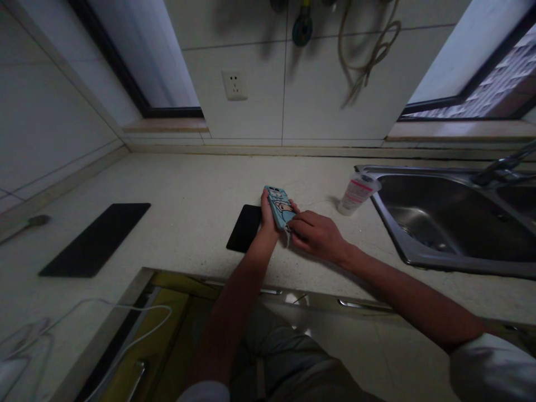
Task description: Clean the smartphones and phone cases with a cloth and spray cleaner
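Observation:
My left hand (268, 215) is wrapped around a phone in a blue cartoon-print case (280, 205), holding it back side up above the counter. The camera end of the phone points away from me. My right hand (317, 235) is pinched at the phone's near lower corner. From its fingertips hangs a thin white scrap (287, 235), which looks like tissue or cloth, partly hidden by the fingers. A flat black rectangular slab (243, 230) lies on the counter just left of my left hand, partly covered by it.
Right of my hands stands a clear plastic cup (357, 193) with pink print, beside a steel sink (387, 234) with a faucet (498, 170). A larger black mat (98, 239), a brush (37, 221) and a white cable (125, 306) are on the left. A wall socket (234, 85) is ahead.

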Tool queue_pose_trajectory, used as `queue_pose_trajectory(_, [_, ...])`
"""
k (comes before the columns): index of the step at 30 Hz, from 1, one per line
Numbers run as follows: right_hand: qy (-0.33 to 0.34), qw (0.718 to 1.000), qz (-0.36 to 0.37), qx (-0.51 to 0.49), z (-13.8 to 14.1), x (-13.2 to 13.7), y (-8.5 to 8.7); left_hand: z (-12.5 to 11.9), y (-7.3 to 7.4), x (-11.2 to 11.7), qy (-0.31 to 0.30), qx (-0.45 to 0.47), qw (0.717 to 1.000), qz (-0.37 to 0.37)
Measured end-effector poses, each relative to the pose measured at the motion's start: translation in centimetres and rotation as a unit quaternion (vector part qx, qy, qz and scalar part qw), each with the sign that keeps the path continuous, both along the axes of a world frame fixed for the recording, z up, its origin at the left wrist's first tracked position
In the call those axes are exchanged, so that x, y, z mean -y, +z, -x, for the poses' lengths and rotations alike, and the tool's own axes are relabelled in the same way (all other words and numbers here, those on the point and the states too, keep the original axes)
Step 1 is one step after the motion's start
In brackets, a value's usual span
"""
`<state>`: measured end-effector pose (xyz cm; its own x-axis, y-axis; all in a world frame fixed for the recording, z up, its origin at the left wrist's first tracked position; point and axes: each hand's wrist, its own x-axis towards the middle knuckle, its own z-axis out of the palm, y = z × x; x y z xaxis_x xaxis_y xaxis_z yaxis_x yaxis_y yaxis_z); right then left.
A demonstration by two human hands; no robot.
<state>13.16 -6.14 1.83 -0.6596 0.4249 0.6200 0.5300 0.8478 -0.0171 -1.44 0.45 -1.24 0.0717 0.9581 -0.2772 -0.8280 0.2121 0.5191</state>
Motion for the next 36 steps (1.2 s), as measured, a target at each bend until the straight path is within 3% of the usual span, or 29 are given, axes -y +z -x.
queue_pose_trajectory(9, [-0.052,0.996,-0.011,-0.068,-0.1,-0.1,0.0,-0.4,1.2,0.6,-0.037,0.081,0.995,0.034])
queue_pose_trajectory(13, [-0.073,0.992,0.010,-0.104,-0.1,-0.3,0.1,0.0,1.1,0.6,-0.059,0.094,0.994,0.006])
queue_pose_trajectory(18, [-0.105,0.981,0.047,-0.156,-0.3,-0.7,-0.3,0.0,0.8,0.3,-0.037,0.079,0.996,-0.010])
queue_pose_trajectory(28, [-0.176,0.935,0.218,-0.219,-0.5,-1.4,-0.4,-0.3,1.0,0.3,0.085,0.043,0.994,-0.060])
queue_pose_trajectory(36, [-0.140,0.864,0.396,-0.277,-0.5,-2.0,-1.0,0.1,0.5,0.0,0.112,0.018,0.991,-0.067])
